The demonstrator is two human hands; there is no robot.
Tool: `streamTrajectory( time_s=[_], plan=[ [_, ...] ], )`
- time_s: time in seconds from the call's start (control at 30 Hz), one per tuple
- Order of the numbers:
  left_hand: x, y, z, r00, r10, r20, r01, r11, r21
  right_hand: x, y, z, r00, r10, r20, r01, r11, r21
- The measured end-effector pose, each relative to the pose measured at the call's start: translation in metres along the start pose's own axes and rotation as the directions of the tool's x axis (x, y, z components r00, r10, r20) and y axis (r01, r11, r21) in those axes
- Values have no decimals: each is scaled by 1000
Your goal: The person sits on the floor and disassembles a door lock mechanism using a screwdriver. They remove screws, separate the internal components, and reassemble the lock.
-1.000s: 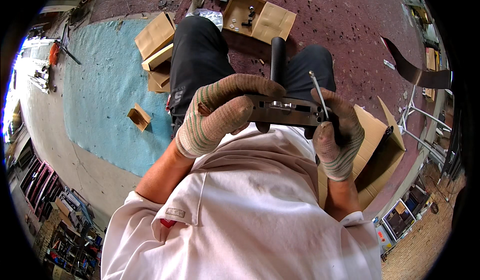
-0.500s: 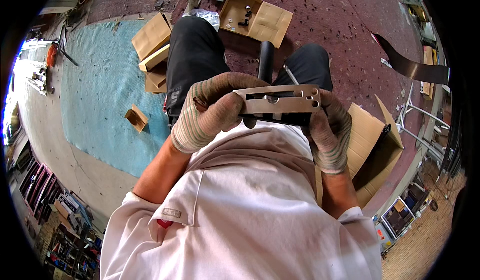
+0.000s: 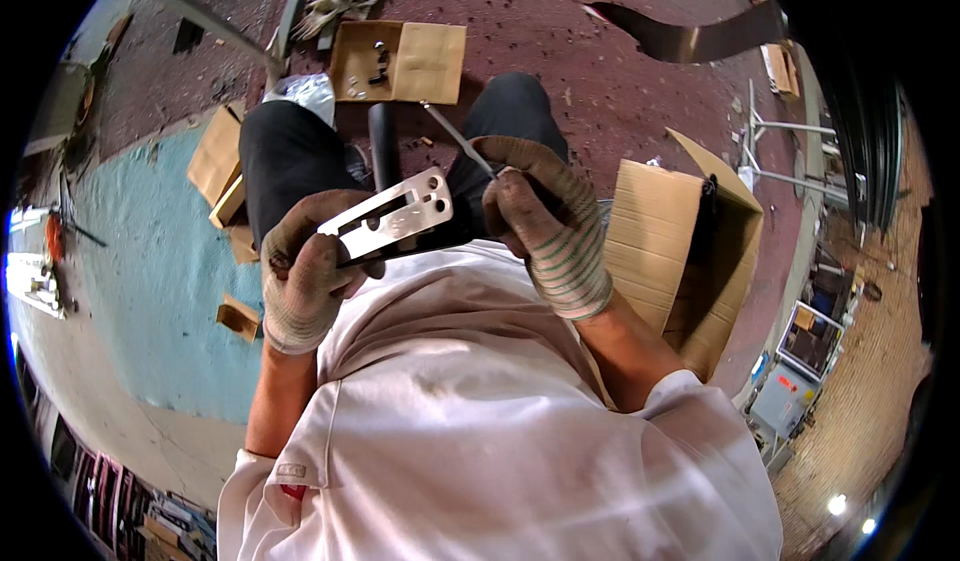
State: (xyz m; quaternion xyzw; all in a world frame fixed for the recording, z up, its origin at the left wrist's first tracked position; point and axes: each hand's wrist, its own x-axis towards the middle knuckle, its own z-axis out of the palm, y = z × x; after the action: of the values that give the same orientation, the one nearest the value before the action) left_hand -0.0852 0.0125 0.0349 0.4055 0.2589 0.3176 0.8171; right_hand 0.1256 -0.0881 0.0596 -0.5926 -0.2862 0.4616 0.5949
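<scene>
Both my hands wear knitted work gloves with striped cuffs. Pinched by its left end in my left hand (image 3: 312,273) is a slotted metal plate (image 3: 405,223), tilted up to the right, with round holes at its free end. A dark part lies right beneath the plate. My right hand (image 3: 545,223) is apart from the plate, closed round a thin metal rod (image 3: 457,139) that points up and to the left; its lower end is hidden in the glove. A black tube (image 3: 382,146) stands up between my knees, just beyond the plate; whether it joins the dark part is hidden.
A shallow cardboard box (image 3: 365,61) with small black and metal pieces lies beyond my knees. At right stands a large open carton (image 3: 650,236). A teal mat (image 3: 150,291) with a small cardboard piece (image 3: 238,317) covers floor at left. A curved dark strip (image 3: 690,43) lies far right.
My right hand has come off the plate's right end and moved away to the right, with the rod. My left hand alone holds the plate, now more tilted. The whole view has turned.
</scene>
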Motion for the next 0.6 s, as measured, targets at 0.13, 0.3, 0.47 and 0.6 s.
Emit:
streamTrajectory(
  time_s=[0.13, 0.3, 0.47, 0.6],
  plan=[
    [2, -2, 1, 998, -63, -23, 65, 992, 111, -3, -2, -10, 996, -22, -92, 24, 999, 22],
    [1, -6, 2, 997, -75, 17, 73, 990, 121, 19, -2, -44, 978, -57, -200, 62, 998, 19],
    [4, 2, 9, 989, -131, 75, 121, 985, 127, 84, 1, -100, 880, -209, -426, 336, 908, 250],
    [3, 2, 7, 992, -114, 59, 108, 990, 96, 149, -17, -139, 675, -592, -439, 420, 799, -431]
  ],
)
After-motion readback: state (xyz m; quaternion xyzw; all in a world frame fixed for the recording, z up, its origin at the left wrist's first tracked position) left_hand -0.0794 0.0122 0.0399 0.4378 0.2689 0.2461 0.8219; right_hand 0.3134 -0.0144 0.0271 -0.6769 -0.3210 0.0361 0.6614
